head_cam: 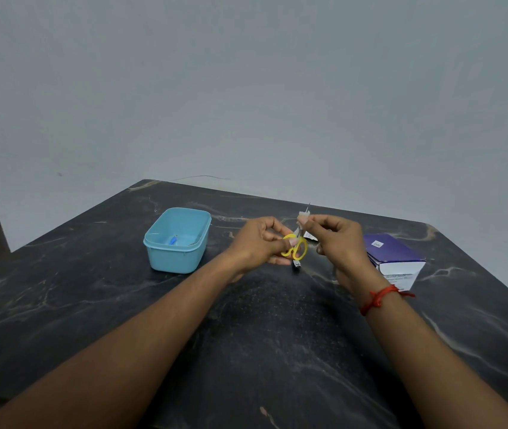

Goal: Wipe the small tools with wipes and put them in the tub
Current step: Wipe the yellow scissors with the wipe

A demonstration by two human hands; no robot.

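Observation:
My left hand (257,243) grips small scissors with yellow handles (295,247), held upright above the dark table. My right hand (336,239) pinches a small white wipe (303,217) around the blades, whose thin tip pokes out above it. A light blue tub (176,246) stands open to the left of my hands, with a small blue-handled tool (173,240) lying inside. A small dark metal tool (296,264) lies on the table just below the scissors.
A purple and white box (393,258) lies on the table to the right of my right hand. A scrap of white wrapper (311,235) lies behind the hands. The dark marble table (262,335) ends at a grey wall.

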